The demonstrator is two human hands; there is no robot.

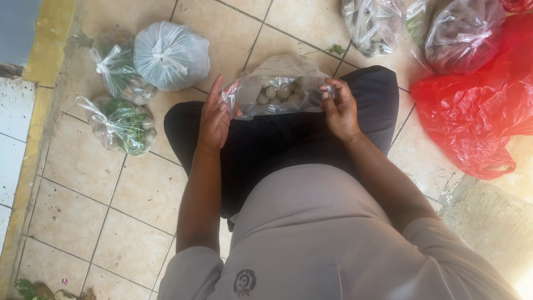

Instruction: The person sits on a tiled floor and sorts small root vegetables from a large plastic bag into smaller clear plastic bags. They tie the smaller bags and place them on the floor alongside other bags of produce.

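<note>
I sit on a tiled floor with a clear plastic bag [276, 93] of small round pale items resting on my lap, between my knees. My left hand [214, 118] pinches the bag's left edge, thumb and fingers on the plastic. My right hand [339, 110] grips the bag's right edge. The bag's mouth is held stretched between both hands, and the round items show through the plastic.
Three tied clear bags lie on the floor to the left: two with green leaves [119, 123] [115, 68], one whitish [171, 55]. A large red plastic bag [477, 105] and more clear bags [463, 33] [373, 23] sit at the right. A yellow step edge [47, 41] runs along the left.
</note>
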